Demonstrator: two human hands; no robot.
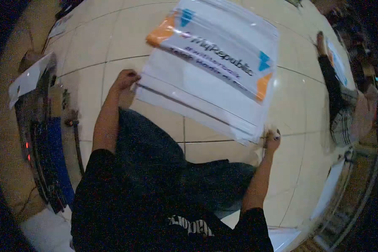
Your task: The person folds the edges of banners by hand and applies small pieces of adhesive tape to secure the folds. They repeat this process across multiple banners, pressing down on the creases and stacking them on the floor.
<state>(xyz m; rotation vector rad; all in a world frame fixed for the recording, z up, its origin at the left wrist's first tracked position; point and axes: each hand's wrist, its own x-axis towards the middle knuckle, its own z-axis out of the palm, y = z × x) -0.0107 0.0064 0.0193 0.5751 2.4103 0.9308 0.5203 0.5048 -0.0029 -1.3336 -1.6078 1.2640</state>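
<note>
A glossy white banner (206,94) with orange and blue corners and the print "MyRepublic" spreads above the tiled floor in front of my crossed legs. It looks slightly blurred. My left hand (127,80) is closed in a pinch on the banner's near left edge. At the near right corner, my right hand (273,142) is closed, with a small pale, round thing with a dark middle showing at its fingers. Blur hides what exactly this is and whether those fingers also grip the corner.
Beige floor tiles (294,113) surround me. To my left lie a dark-and-blue pile of gear (54,143) with red lights and a white sheet (32,79). On the right, another person's dark sleeve (331,80) reaches out near a similar printed sheet (337,63).
</note>
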